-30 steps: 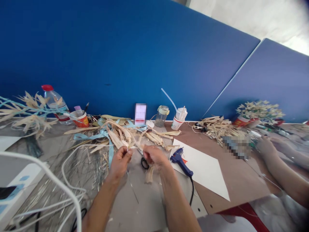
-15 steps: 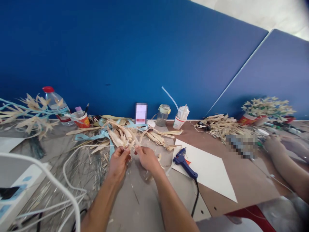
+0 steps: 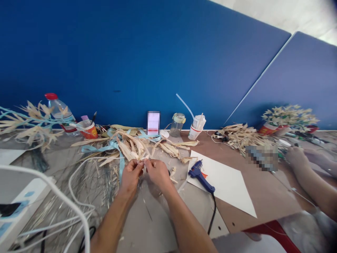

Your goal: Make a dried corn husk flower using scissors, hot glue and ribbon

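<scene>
Both hands meet at the middle of the table, fingertips nearly touching. My left hand (image 3: pixel 131 174) is closed in a pinch on a pale strip of dried corn husk (image 3: pixel 144 158). The fingers of my right hand (image 3: pixel 158 173) pinch the same strip from the other side. How the strip is folded between the fingertips is too small to make out. Just beyond the hands lies a heap of dry corn husks (image 3: pixel 126 143), with a light blue ribbon (image 3: pixel 98 149) running through it. A blue hot glue gun (image 3: pixel 202 178) rests on white card (image 3: pixel 231 186) to the right.
Thin wires (image 3: pixel 106 189) and a white power strip (image 3: pixel 28 207) with cables lie on the left. A plastic bottle (image 3: pixel 61 114), a paper cup (image 3: pixel 89 130), a phone (image 3: pixel 153 123) and a jar (image 3: pixel 178 125) line the blue partition. Another person's hands (image 3: pixel 297 158) work at far right.
My right hand has drawn in against my left, closing the small gap between the fingertips. The husk strip that stood up by the right fingers is now lower and mostly covered.
</scene>
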Demonstrator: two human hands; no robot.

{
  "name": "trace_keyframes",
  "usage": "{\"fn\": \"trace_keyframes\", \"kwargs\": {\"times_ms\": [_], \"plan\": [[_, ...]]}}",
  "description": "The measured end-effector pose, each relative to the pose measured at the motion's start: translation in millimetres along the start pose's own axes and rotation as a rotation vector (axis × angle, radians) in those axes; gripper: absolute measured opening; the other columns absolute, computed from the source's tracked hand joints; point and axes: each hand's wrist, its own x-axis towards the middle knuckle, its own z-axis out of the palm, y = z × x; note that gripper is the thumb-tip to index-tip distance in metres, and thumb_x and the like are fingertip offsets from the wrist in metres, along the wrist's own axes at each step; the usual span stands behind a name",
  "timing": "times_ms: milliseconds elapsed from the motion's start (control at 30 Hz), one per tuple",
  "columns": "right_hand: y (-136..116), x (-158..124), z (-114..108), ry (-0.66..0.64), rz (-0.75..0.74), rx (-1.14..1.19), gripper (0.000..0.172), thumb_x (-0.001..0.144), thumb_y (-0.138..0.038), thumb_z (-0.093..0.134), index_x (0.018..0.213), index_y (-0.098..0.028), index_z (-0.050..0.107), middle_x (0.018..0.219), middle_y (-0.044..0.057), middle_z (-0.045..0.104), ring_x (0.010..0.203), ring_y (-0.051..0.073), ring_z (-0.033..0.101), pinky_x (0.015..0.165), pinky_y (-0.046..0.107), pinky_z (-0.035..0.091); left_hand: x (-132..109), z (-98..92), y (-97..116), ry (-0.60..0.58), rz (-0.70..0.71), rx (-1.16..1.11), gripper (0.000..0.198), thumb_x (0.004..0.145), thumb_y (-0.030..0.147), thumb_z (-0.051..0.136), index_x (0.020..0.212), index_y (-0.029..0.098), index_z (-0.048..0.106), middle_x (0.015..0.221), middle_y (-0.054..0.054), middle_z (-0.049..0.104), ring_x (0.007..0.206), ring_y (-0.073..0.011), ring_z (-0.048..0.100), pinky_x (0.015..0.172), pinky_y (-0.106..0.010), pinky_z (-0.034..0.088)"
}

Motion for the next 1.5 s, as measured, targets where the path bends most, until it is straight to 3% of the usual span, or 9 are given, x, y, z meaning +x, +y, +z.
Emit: {"fn": "trace_keyframes", "kwargs": {"times_ms": [233,500,667,800,867,933,1067,1167,1500], "plan": [[2.7,5.2,-9.6,-0.158,0.081,0.284,0.049,0.085,-0.044,0.049,0.042,-0.02,0.043,0.039,-0.005,0.035,0.042,0.01,0.034,0.048,0.025,0.026,-3.1,0.8,2.3,-0.088,0.022,-0.067,0.033,0.069,0.04,0.073,0.065,0.019,0.048,0.054,0.008,0.045,0.05,-0.0078,0.037,0.05,-0.022,0.03],[3.9,1.2,-27.9,-0.23,0.149,0.478,0.048,0.081,-0.051,0.049,0.045,-0.02,0.042,0.035,-0.008,0.026,0.036,0.007,0.021,0.041,0.024,0.015,-1.9,-3.3,7.3,-0.051,0.006,-0.078,0.032,0.068,0.039,0.073,0.064,0.02,0.047,0.053,0.008,0.043,0.048,-0.0071,0.037,0.049,-0.021,0.029],[21.5,14.5,-51.1,0.07,0.155,0.535,0.049,0.084,-0.058,0.042,0.051,-0.021,0.046,0.041,-0.006,0.032,0.038,0.009,0.028,0.041,0.024,0.021,0.6,-1.7,19.6,0.075,-0.019,-0.279,0.036,0.057,0.032,0.082,0.065,0.018,0.049,0.061,0.008,0.049,0.047,-0.0041,0.035,0.048,-0.021,0.032],[29.5,20.7,-37.5,0.208,0.043,0.228,0.036,0.086,-0.044,0.046,0.079,-0.016,0.067,0.076,0.009,0.064,0.074,0.022,0.061,0.066,0.032,0.045,-2.9,6.7,24.8,-0.006,-0.065,-0.332,0.035,0.059,0.029,0.082,0.063,0.017,0.048,0.056,0.009,0.047,0.042,-0.0017,0.028,0.045,-0.02,0.029],[26.6,19.3,-25.6,0.319,-0.056,0.121,0.031,0.079,-0.033,0.056,0.101,-0.014,0.068,0.113,0.016,0.062,0.108,0.029,0.056,0.088,0.04,0.043,-4.3,8.4,26.5,-0.005,-0.054,-0.358,0.035,0.058,0.026,0.082,0.064,0.018,0.049,0.056,0.01,0.047,0.041,-0.001,0.028,0.046,-0.02,0.031],[21.4,16.5,-16.7,0.376,-0.157,0.134,0.034,0.077,-0.025,0.057,0.108,-0.015,0.066,0.125,0.017,0.057,0.121,0.029,0.049,0.099,0.041,0.037,-4.9,8.5,27.6,-0.001,-0.06,-0.368,0.034,0.058,0.025,0.082,0.065,0.018,0.049,0.056,0.01,0.047,0.041,-0.0011,0.028,0.046,-0.02,0.031],[11.5,11.9,-7.2,0.202,-0.161,0.486,0.027,0.08,-0.028,0.051,0.098,-0.016,0.067,0.097,0.009,0.069,0.091,0.02,0.062,0.085,0.032,0.047,-5.9,9.1,27.0,0.009,-0.103,-0.335,0.036,0.056,0.027,0.083,0.064,0.018,0.05,0.057,0.008,0.05,0.042,-0.0021,0.033,0.045,-0.019,0.032],[5.9,10.0,-1.2,0.115,-0.119,0.665,0.019,0.074,-0.03,0.056,0.085,-0.017,0.064,0.078,0.004,0.067,0.074,0.017,0.059,0.072,0.027,0.047,-7.6,11.3,25.4,0.03,-0.132,-0.321,0.037,0.053,0.029,0.085,0.066,0.018,0.052,0.059,0.008,0.052,0.047,-0.0036,0.041,0.048,-0.019,0.036],[7.3,9.4,-6.9,0.053,-0.028,0.734,0.014,0.066,-0.031,0.056,0.068,-0.018,0.055,0.059,-0.005,0.049,0.055,0.009,0.041,0.054,0.022,0.033,-7.3,8.9,28.0,-0.006,-0.115,-0.348,0.031,0.059,0.033,0.081,0.07,0.017,0.058,0.063,0.006,0.056,0.042,-0.0014,0.029,0.045,-0.019,0.032]]}}
